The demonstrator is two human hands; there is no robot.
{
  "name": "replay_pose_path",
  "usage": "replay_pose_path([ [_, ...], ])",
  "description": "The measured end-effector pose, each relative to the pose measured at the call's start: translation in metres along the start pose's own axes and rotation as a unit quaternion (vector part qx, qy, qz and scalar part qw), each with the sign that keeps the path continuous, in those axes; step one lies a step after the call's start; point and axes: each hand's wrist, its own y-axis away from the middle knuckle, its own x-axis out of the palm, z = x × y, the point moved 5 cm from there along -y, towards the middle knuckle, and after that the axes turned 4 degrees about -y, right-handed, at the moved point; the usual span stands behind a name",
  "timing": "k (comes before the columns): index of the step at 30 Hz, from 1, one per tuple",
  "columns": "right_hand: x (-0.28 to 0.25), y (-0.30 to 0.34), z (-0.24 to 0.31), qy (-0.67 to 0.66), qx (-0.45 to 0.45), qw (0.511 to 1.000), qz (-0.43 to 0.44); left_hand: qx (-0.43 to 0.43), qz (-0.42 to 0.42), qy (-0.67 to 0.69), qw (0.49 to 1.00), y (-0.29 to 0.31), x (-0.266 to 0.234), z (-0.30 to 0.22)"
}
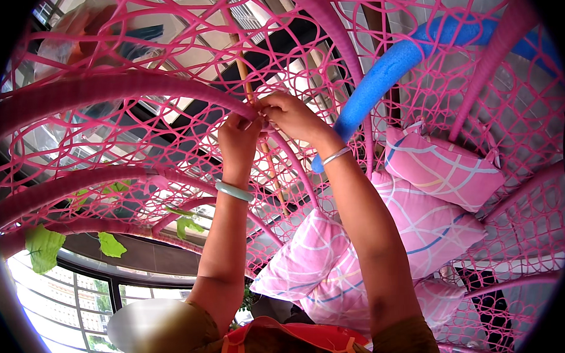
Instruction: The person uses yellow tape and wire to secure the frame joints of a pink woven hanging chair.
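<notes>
Both my hands are raised and meet on a pink wrapped tube (184, 86) that arches through a pink rope net (167, 128). My left hand (238, 137), below a pale green bangle (234, 191), has its fingers closed at the tube's underside. From the right, my right hand (292, 116) pinches at the same spot, a silver bangle (336, 154) on its wrist. Whatever small piece lies between the fingertips is hidden. Just behind the hands runs a thin wooden pole (242, 68).
A blue foam tube (385, 71) curves through the net at right. Several pink checked cushions (423, 227) lie below it. More wrapped tubes (87, 185) cross at left, with green leaves (45, 247) hanging there. A clear plastic bag (68, 44) shows at upper left, windows (61, 312) at lower left.
</notes>
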Motion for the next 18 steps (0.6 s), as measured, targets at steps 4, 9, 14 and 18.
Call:
replay_pose_path([
  [4, -0.004, 0.002, 0.0, 0.036, -0.015, 0.999, -0.034, -0.002, -0.005, -0.025, 1.0, 0.0, 0.0, -0.005],
  [9, -0.003, 0.004, -0.004, 0.022, 0.004, 0.996, -0.084, 0.025, -0.015, -0.046, 0.999, 0.003, 0.002, -0.009],
  [14, -0.001, 0.009, 0.008, 0.049, -0.001, 0.996, -0.079, 0.056, -0.002, -0.069, 0.996, -0.003, 0.0, 0.001],
  [18, 0.001, 0.013, 0.012, 0.106, -0.025, 0.99, -0.09, 0.043, -0.015, -0.082, 0.996, -0.001, 0.002, 0.001],
])
